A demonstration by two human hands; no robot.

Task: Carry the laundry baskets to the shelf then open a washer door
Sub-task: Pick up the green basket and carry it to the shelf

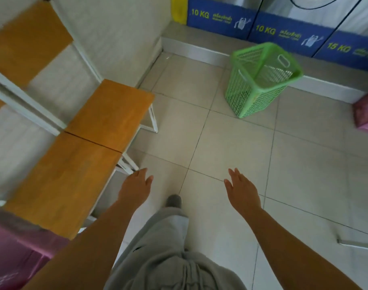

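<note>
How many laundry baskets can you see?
3: a green basket on the floor by the washers, a pink basket cut off at the right edge, another pink basket bottom left. More may be hidden.

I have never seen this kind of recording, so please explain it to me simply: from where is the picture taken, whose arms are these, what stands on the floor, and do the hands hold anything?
There is only one picture, from a wide-angle camera worn on a person's head, looking forward and down. The arms are that person's own. The left hand and the right hand are both open and hold nothing. On the tiled floor stands a green laundry basket, which looks empty. Behind it are washers with blue panels marked 10 KG and 15 KG. On the left is a shelf with wooden boards. A pink basket shows at the lower left corner, and another pink object at the right edge, partly cut off.
</note>
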